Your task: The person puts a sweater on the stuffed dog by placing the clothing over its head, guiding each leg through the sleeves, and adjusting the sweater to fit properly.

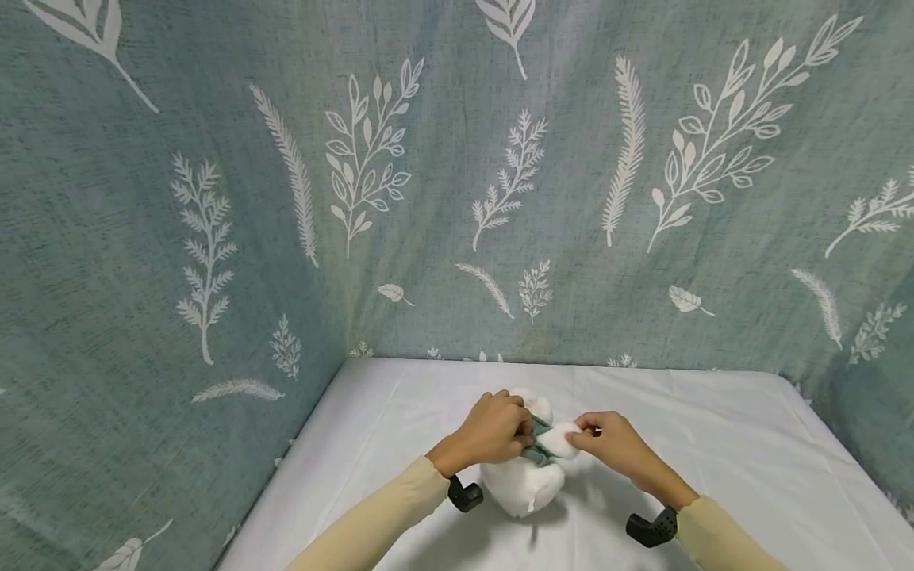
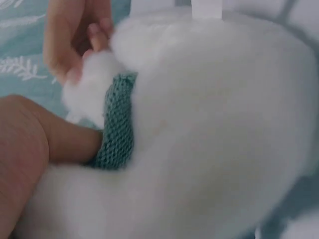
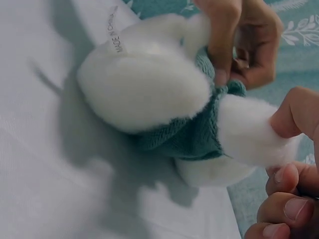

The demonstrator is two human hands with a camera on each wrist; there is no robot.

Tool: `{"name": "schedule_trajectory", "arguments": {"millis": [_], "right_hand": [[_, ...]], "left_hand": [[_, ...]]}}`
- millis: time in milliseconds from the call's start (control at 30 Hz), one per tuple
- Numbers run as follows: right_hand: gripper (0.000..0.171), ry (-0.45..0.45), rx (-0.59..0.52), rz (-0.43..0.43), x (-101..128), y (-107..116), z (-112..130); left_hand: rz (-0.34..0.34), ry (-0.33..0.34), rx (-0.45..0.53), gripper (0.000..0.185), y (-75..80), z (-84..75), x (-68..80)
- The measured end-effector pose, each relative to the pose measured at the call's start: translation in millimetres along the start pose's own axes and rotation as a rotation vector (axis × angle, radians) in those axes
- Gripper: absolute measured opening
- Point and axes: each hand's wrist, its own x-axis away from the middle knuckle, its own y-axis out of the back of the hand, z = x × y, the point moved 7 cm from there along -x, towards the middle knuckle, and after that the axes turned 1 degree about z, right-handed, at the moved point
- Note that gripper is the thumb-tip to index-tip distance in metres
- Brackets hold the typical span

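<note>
A fluffy white stuffed toy (image 1: 517,485) is held over the bed-like white surface, its rounded end towards me. Around it sits a green knitted garment (image 3: 182,137). My left hand (image 1: 496,428) grips the garment's edge; in the left wrist view the thumb (image 2: 75,142) runs in against the green knit. With thumb and fingers, my right hand (image 1: 616,448) pinches the end of a stubby white limb (image 3: 246,130) that sticks out of the garment. The toy's head is mostly hidden behind my left hand.
A white cloth covers the flat surface (image 1: 714,444) beneath. Green curtains (image 1: 428,198) with white leaf prints stand behind and at both sides. A small white label (image 3: 115,32) with printed letters sticks out from the toy. Each wrist wears a black camera mount (image 1: 651,527).
</note>
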Motion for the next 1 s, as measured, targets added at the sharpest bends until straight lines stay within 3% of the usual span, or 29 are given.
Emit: {"name": "schedule_trajectory", "arguments": {"millis": [300,500,767,1000], "right_hand": [[0.03,-0.034,0.012,0.009,2,-3,-3],[0.034,0.008,0.008,0.018,4,-8,3],[0.041,0.031,0.062,0.04,8,-6,0],[0.043,0.001,0.076,0.033,9,-5,-2]], "left_hand": [[-0.068,-0.002,0.013,0.009,-2.9,1.9,2.4],[-0.123,-0.044,-0.014,0.005,-4.3,-6.2,0.3],[-0.089,-0.034,-0.072,0.016,-5.9,-7.0,2.7],[-0.103,-0.022,0.021,0.011,-7.0,-5.2,3.4]]}}
